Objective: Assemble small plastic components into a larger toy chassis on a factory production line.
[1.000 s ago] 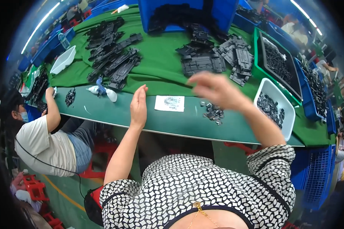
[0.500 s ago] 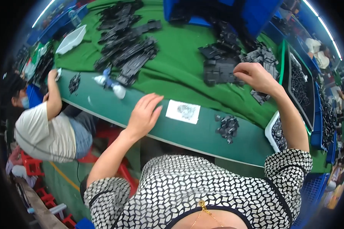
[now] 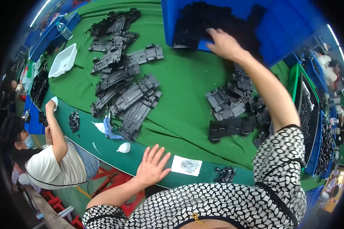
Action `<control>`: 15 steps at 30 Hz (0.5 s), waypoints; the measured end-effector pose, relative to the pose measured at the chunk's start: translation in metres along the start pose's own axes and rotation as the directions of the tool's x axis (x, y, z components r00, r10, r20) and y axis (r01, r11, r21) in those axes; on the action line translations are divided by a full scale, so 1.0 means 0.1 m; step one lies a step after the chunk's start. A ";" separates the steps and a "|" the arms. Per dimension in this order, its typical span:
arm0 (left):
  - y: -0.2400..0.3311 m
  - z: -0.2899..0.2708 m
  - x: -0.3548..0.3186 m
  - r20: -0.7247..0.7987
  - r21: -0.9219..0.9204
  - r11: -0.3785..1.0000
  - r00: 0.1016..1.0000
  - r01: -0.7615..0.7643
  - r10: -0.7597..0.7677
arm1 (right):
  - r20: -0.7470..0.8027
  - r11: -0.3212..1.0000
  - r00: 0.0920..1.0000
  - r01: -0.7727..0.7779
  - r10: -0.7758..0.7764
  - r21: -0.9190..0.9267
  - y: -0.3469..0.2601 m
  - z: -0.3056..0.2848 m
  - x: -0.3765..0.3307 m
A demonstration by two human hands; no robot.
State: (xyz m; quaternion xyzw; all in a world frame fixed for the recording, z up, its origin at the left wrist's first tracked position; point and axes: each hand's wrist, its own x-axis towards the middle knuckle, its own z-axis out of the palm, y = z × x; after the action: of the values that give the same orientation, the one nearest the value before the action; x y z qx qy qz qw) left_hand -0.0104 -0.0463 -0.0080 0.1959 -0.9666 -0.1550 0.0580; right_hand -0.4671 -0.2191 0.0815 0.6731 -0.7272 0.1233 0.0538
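Note:
My right hand (image 3: 224, 45) reaches over the front of a large blue bin (image 3: 283, 34). Its thumb and fingers are apart, above a dark heap of black plastic parts (image 3: 202, 23) in the bin, and nothing shows in its grasp. Near the table's front edge my left hand (image 3: 153, 168) lies palm down with spread fingers, holding nothing. Just right of it is a white printed sheet (image 3: 186, 165). Under my right forearm, a pile of flat black moulded parts (image 3: 231, 128) rests on the green cloth (image 3: 179, 95).
Long black moulded parts (image 3: 135, 91) are heaped left of centre. Small black pieces (image 3: 225, 174) lie by the sheet. A white tray (image 3: 63, 61), a blue cloth-like item (image 3: 110, 128) and a white bulb-shaped item (image 3: 124, 147) are leftward. A co-worker (image 3: 49, 156) sits at left.
My right hand has left the black parts at the right and moved forward to the blue bin. My left hand's fingers have spread. The view has shifted, showing more of the bin.

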 end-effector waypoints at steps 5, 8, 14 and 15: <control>0.01 -0.03 0.04 0.068 -0.023 0.999 0.997 0.022 -0.021 | 0.264 0.324 0.626 -0.665 0.734 0.673 -0.08 0.80 0.53; 0.01 -0.04 0.00 0.067 -0.017 0.999 0.997 0.047 -0.046 | 0.243 0.261 0.667 -0.561 0.704 0.785 -0.35 0.81 0.63; -0.01 -0.01 0.03 0.053 -0.045 0.998 0.997 0.050 -0.047 | 0.388 -0.079 0.577 -0.487 0.719 0.870 -0.14 1.08 0.87; -0.01 -0.02 0.02 0.063 -0.034 0.998 0.997 0.051 -0.049 | 0.466 -0.233 0.629 -0.420 0.622 0.877 -0.18 0.94 0.80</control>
State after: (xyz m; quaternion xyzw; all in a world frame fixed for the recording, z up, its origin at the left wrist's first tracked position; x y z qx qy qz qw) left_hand -0.0118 -0.0491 -0.0065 0.2138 -0.9598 -0.1798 0.0273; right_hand -0.4479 -0.3210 0.0124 0.1317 -0.6466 0.6306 -0.4085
